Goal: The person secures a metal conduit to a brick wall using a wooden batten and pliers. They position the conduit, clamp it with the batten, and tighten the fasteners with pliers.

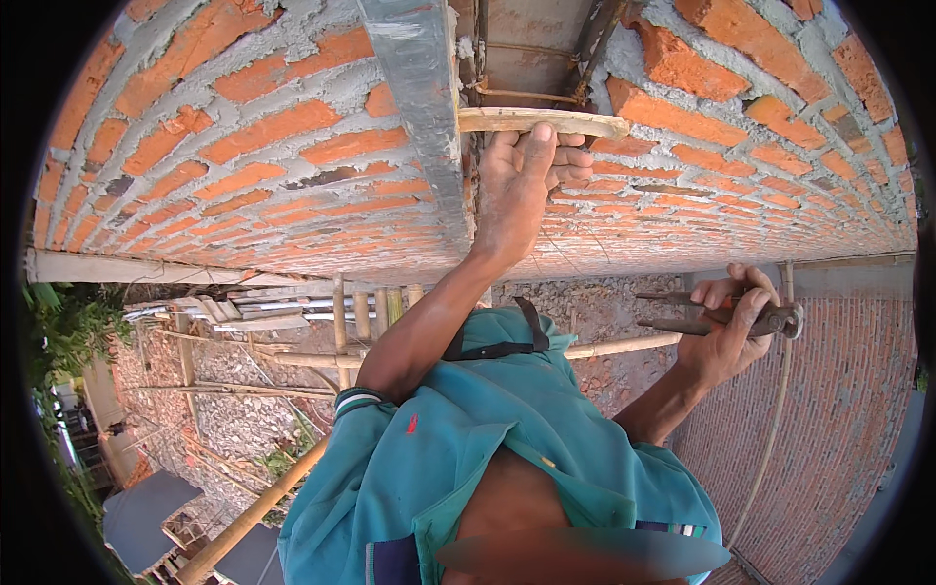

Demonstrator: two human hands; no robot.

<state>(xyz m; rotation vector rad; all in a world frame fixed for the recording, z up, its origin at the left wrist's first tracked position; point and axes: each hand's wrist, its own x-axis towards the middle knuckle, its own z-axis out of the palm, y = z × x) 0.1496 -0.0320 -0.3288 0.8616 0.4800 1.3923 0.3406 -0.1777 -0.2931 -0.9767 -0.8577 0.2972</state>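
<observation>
Teal shirt (468, 414) by brick wall (268, 136); left grip (514, 195) clasps wood strip (585, 124), right grip (726, 343) clasps pincers (780, 321).

Wood strip (546, 121) looked dry, pale, matt; pincers (777, 321) were dark, dull metal. Brick wall (273, 129) showed rough, matt fired clay, its grey mortar (310, 41) coarse and lumpy. Upright grey board (414, 97) was flat, smeared chalky; wood or metal, could not tell. Shirt (458, 409) was matt, creased cloth; bamboo pole (256, 512) appeared fairly smooth
</observation>
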